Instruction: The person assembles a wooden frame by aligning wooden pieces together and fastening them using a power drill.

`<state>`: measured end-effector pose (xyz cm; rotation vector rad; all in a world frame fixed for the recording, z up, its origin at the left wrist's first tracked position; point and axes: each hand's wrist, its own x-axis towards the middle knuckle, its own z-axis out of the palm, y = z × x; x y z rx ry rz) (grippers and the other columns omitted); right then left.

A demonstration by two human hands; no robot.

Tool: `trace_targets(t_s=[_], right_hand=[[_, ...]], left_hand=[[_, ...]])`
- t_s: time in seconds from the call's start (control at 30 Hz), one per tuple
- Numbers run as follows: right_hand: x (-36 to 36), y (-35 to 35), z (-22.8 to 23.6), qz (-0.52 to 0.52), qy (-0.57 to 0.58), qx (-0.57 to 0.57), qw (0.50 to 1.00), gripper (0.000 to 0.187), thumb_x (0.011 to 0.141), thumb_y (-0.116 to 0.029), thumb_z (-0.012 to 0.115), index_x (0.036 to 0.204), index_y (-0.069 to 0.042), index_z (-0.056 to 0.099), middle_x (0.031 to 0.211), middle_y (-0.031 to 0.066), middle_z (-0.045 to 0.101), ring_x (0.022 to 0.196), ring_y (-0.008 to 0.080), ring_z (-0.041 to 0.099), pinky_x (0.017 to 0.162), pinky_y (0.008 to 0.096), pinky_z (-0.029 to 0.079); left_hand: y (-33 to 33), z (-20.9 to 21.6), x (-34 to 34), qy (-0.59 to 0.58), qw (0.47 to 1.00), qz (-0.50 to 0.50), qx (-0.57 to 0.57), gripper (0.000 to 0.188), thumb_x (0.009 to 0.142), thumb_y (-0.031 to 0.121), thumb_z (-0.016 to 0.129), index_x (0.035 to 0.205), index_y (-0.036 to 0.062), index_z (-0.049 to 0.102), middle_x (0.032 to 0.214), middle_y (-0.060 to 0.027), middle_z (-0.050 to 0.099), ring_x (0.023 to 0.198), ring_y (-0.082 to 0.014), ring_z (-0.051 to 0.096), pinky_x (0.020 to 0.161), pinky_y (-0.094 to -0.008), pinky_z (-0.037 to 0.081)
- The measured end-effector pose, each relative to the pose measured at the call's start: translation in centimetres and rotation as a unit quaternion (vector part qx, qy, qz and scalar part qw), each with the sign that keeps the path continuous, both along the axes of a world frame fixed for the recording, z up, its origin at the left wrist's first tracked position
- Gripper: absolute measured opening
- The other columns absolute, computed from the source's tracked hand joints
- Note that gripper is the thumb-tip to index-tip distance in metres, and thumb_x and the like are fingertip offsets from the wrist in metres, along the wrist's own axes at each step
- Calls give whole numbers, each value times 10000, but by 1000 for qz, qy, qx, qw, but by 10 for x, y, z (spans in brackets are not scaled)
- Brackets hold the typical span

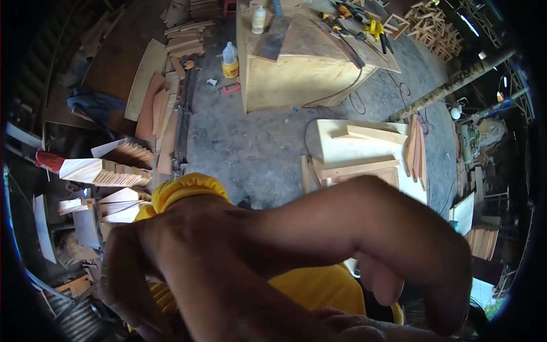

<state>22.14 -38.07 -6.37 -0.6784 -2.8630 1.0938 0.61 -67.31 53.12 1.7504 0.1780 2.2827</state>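
Note:
Very close to the camera, my left hand [199, 239] covers much of the lower picture, its wrist coming out of a bunched yellow cuff [188, 191]. Its fingers are bent and spread apart, with one long digit arching to the right and down. I see nothing held between them. Some of its fingertips run past the lower edge. At the bottom, partly hidden beneath it, more skin and fingers show, which look like my right hand [356, 330]; their grip is hidden. Yellow clothing [319, 288] shows behind the hands.
Ahead stands a plywood workbench [296, 80] bearing power tools [373, 28] and a white bottle [258, 20]. A yellow-labelled bottle [230, 61] is on the concrete floor [239, 148]. Right, wooden strips [359, 168] lie on a pale board [333, 148]. Stacked wood pieces [122, 174] line the left.

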Motion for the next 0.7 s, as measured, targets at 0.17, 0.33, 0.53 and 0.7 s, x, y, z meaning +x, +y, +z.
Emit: trace_targets(t_s=[0.17, 0.33, 0.53, 0.7], right_hand=[[-143, -56, 50, 49, 78, -153, 984, 296, 897, -156, 656, 1180, -71, 679, 981, 109, 739, 885, 220, 725, 795, 365, 592], [-198, -81, 47, 102, 88, -182, 974, 307, 895, -147, 670, 1192, -69, 678, 972, 109, 740, 898, 214, 726, 805, 357, 590], [-246, -81, 35, 105, 15, -147, 983, 303, 912, -133, 657, 1209, -76, 679, 962, 101, 745, 871, 213, 729, 791, 340, 590], [-331, -42, -3, 63, 18, -185, 980, 298, 919, -152, 649, 1204, -74, 692, 963, 110, 749, 869, 231, 737, 782, 337, 585]], left_hand=[[-63, -2, -32, 8, 999, 23, -28, 615, 1000, 576, 531, 1345, 67, 506, 1291, -186, 498, 1134, -284, 527, 934, -516, 488], [-108, -6, -87, 14, 997, 29, -77, 638, 988, 564, 566, 1397, 84, 472, 1352, -178, 465, 1207, -295, 481, 986, -544, 447], [-122, -11, -155, 29, 988, 22, -153, 683, 974, 549, 608, 1461, 104, 431, 1424, -168, 425, 1294, -309, 427, 1048, -579, 397], [-98, 7, -255, 95, 971, -15, -218, 733, 962, 536, 642, 1514, 120, 397, 1484, -160, 392, 1367, -321, 381, 1099, -607, 356]])
